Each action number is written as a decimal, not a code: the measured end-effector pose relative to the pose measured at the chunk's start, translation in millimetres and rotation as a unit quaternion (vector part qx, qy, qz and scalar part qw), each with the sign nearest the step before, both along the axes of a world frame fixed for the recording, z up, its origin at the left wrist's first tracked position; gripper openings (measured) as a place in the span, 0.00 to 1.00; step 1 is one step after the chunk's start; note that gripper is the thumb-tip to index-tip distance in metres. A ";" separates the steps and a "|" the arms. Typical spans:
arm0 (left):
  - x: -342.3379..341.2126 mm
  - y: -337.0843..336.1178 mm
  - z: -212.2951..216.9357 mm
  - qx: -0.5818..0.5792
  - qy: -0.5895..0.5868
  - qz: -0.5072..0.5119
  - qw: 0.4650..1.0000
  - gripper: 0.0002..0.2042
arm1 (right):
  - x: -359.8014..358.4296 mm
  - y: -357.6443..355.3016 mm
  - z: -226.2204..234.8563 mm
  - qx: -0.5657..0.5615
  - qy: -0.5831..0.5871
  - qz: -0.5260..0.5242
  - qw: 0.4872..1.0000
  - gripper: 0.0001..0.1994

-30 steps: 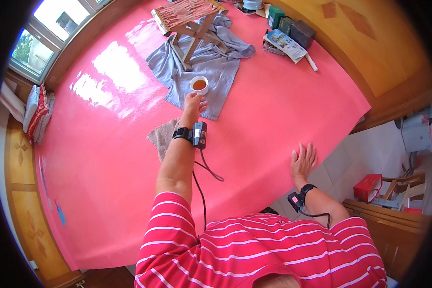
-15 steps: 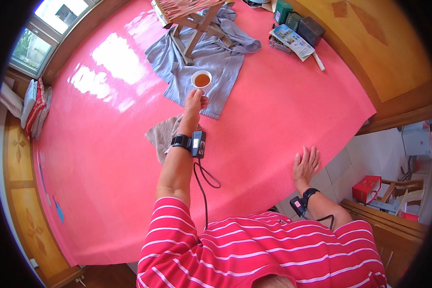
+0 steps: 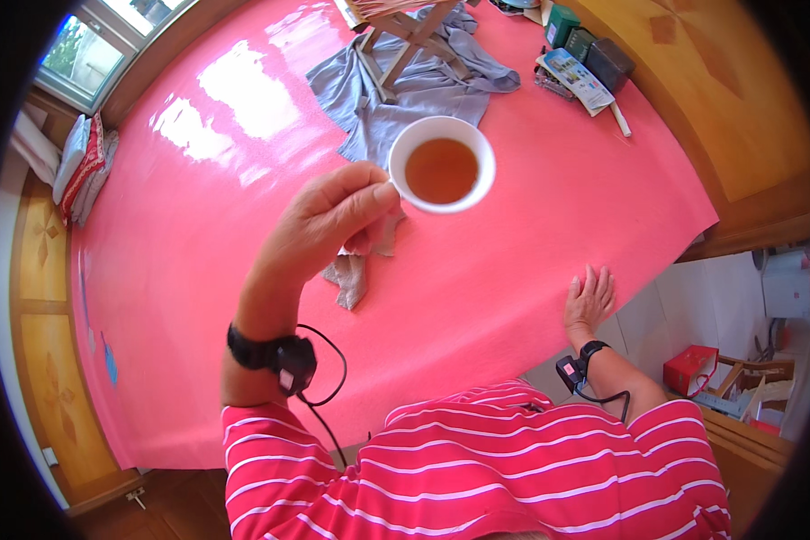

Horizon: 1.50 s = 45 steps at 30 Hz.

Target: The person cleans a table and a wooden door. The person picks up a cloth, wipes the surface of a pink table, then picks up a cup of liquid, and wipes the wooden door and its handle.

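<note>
A white teacup with reddish-brown tea in it is held up off the pink surface. My left hand grips it at its left side, thumb and fingers closed where the handle would be; the handle itself is mostly hidden. My right hand rests palm down near the edge of the pink-covered platform, fingers stretched out and holding nothing. Beneath the raised left hand lies a crumpled grey-brown cloth, partly covered by the hand.
A blue-grey garment lies farther off, with a wooden folding stool standing on it. Boxes and a booklet sit at the far right. Folded textiles are stacked at left. A red box stands beyond the platform's right edge.
My left hand has raised the teacup up and toward me, so it looks much larger. My right hand stays flat at the edge. The whole view has shifted slightly.
</note>
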<state>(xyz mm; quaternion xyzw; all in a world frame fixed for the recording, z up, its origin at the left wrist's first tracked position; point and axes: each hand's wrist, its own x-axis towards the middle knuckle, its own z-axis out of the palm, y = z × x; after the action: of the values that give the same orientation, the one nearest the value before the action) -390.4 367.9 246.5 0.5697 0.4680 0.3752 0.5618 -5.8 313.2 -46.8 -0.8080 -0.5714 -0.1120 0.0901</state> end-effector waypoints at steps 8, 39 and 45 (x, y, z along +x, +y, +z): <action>3.4 -58.5 85.4 0.192 0.056 -0.114 0.973 0.06 | 8.0 -0.8 -1.7 -0.001 -0.009 -0.014 1.000 0.21; -9.1 -141.7 108.3 0.377 0.153 -0.004 0.913 0.04 | 14.0 0.3 -10.8 0.005 -0.043 -0.010 0.999 0.20; -20.1 -153.5 120.1 0.295 0.139 -0.107 0.939 0.13 | 6.7 6.3 -14.7 0.011 -0.024 -0.003 1.000 0.21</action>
<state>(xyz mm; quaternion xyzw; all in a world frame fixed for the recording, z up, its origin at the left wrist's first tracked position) -410.4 214.4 366.6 0.8026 0.3463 0.3516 0.3350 0.9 319.5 -61.5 -0.8058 -0.5696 -0.1377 0.0852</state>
